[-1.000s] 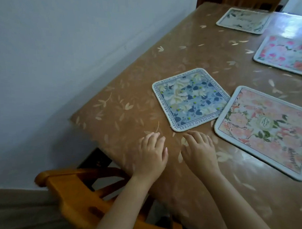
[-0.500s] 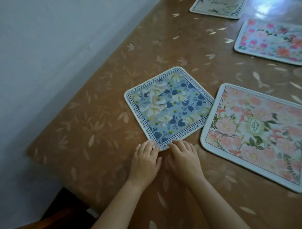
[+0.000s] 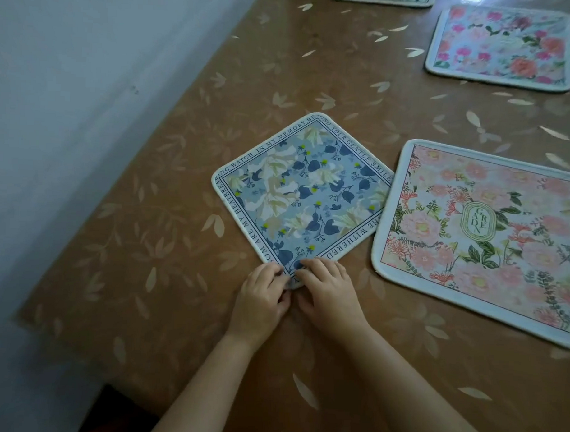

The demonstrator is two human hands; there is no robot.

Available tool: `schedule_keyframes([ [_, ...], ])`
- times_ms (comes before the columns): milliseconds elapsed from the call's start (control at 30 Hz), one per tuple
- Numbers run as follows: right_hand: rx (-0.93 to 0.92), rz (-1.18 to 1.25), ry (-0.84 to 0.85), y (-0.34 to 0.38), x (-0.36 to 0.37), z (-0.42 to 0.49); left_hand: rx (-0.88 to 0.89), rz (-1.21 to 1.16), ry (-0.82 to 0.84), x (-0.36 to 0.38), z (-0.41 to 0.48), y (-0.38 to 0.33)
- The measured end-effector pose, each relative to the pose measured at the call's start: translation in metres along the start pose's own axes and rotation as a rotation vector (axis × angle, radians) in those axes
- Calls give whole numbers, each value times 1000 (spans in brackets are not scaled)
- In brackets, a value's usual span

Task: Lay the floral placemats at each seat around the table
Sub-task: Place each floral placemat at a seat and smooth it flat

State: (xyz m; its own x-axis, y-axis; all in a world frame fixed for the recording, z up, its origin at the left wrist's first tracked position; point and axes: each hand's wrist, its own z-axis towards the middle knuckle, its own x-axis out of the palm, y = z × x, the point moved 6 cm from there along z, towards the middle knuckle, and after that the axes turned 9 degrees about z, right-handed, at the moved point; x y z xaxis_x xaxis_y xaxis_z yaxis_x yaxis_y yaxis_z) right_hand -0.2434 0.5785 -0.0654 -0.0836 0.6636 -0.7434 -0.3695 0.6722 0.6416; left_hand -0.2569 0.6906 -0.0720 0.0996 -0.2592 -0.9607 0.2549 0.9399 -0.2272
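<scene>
corner of blue placemat [image 3: 302, 197] in left hand [image 3: 261, 302], right hand [image 3: 329, 295]

Left hand [image 3: 261, 300] and right hand [image 3: 331, 293] meet, curled fingers pinching the nearest corner of a blue floral placemat [image 3: 304, 194] turned like a diamond. Right of the right hand lies a pink floral placemat [image 3: 477, 235]. Far beyond both hands, 1 rose-patterned placemat [image 3: 503, 45] lies on the leaf-print table [image 3: 147, 243].
</scene>
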Motion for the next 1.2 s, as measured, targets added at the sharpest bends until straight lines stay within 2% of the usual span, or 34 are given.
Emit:
schedule_keyframes([
  [400, 37, 174, -15, -1, -2, 14, 114, -178, -45, -8, 9, 9],
  [700, 248, 219, -158, 7, 3, 1, 238, -293, 4, -23, 18, 20],
  [1200, 204, 191, -30, 87, 50, -50, 308, -343, 92, -47, -73, 67],
])
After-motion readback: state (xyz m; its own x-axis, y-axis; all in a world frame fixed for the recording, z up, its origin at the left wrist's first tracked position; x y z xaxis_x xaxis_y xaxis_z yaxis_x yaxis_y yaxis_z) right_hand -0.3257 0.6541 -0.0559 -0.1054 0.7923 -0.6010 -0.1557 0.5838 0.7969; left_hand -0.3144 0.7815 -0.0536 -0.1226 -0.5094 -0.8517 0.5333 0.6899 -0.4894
